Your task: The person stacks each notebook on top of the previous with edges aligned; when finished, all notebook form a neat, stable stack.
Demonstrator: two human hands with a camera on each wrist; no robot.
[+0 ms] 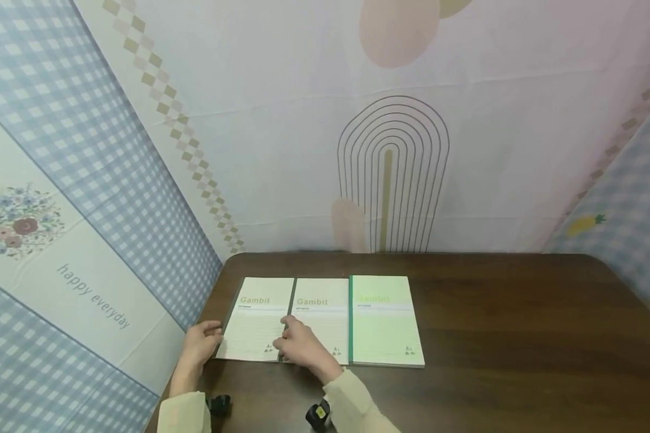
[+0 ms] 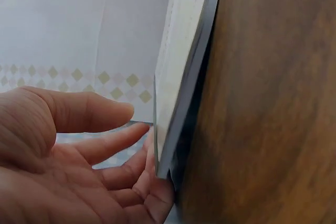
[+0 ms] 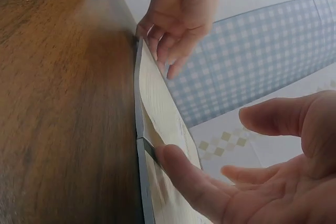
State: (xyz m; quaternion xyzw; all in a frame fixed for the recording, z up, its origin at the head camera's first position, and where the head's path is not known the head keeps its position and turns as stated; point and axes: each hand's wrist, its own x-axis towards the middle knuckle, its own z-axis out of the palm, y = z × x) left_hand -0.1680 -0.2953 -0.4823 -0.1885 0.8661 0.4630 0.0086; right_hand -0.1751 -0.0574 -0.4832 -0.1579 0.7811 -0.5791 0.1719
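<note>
Three notebooks lie side by side on the table. The left notebook (image 1: 257, 331) has a pale cover and dark spine, as does the middle notebook (image 1: 325, 328); the right one is a light green notebook (image 1: 387, 328) with a darker green spine. At the left notebook's outer edge, my left hand (image 1: 200, 344) touches it with the fingers, the thumb held apart. My right hand (image 1: 303, 346) rests over the seam between the left and middle notebooks. In the right wrist view, one fingertip (image 3: 172, 157) touches there, while the thumb stays off the covers.
The dark wooden table (image 1: 509, 325) extends to the right of the notebooks. A patterned cloth wall (image 1: 281, 180) rises behind it, and a blue checked cloth (image 1: 114, 180) hangs close beside the left edge. Each wrist carries a small black camera (image 1: 318, 415).
</note>
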